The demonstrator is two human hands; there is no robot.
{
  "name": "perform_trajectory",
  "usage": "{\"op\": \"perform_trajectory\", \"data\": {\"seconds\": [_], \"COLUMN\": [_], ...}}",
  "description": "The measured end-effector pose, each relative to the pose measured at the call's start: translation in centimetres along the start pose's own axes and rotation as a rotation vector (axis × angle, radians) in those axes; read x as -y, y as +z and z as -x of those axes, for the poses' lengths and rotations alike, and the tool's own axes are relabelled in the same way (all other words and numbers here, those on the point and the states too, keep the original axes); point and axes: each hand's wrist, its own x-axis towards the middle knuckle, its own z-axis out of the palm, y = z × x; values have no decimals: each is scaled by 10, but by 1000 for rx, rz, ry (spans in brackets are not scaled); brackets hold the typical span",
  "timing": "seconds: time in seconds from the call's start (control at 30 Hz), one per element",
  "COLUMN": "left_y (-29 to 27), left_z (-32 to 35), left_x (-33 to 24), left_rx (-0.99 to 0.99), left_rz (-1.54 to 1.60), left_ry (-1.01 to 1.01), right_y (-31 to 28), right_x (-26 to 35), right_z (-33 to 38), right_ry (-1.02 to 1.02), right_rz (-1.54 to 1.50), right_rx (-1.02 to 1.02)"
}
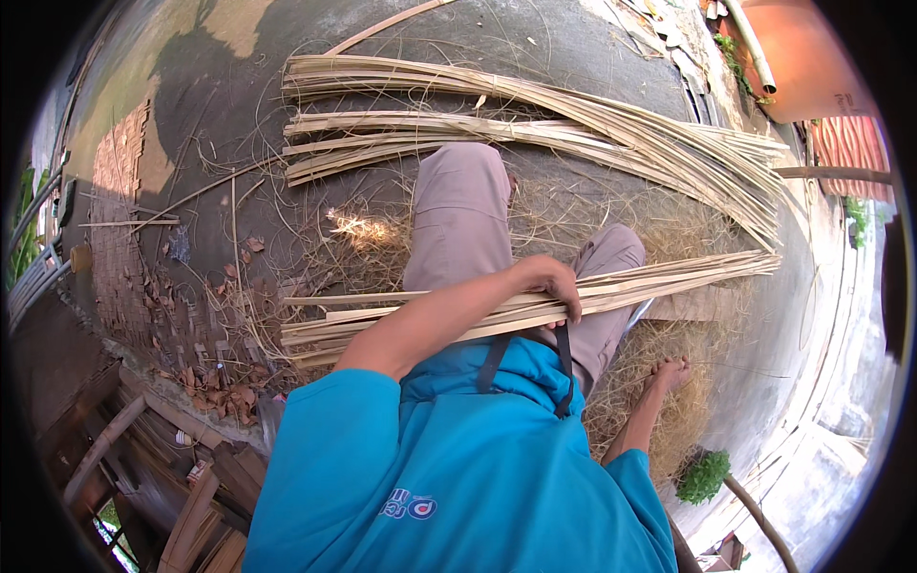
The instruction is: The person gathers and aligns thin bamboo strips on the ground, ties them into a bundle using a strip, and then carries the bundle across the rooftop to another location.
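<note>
A bundle of long, pale split-bamboo strips lies across my lap. My left hand is closed over the middle of it, fingers curled down its far side. My left forearm crosses above its left part. Out to the right, low over a heap of fine shavings, is my right hand. Its fingers look bent together, and a thin strand runs rightward from their tips. Beyond my knees lie two more bamboo bundles, a far one and a nearer one, their right ends overlapping.
Loose shavings and strands litter the dark ground. A torn woven mat and dry leaves lie at left. Wood pieces are stacked at lower left. An orange container stands far right; a green plant is near my right arm.
</note>
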Motion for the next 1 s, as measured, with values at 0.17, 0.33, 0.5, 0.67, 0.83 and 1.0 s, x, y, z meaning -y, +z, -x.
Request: {"op": "perform_trajectory", "data": {"seconds": [0.17, 0.33, 0.5, 0.67, 0.83, 1.0], "left_y": [3, 10, 11, 8, 5, 3], "left_z": [-2, 5, -18, -39, -35, -43], "left_x": [1, -3, 0, 4, 3, 8], "left_rx": [-28, -90, -69, -49, -27, -21], "left_rz": [-30, -117, -215, -168, -139, -122], "left_ry": [51, -14, -69, -52, -43, 16], "right_y": [31, 56, 125, 185, 210, 206], "right_x": [84, 133, 151, 155, 153, 144], "right_z": [-52, -124, -109, -35, 35, 61], "right_ry": [-312, -770, -1099, -953, -1046, -1020], "right_rz": [27, 253, 379, 495, 446, 580], "right_rx": [24, -29, 271, 727, 881, 927]}}
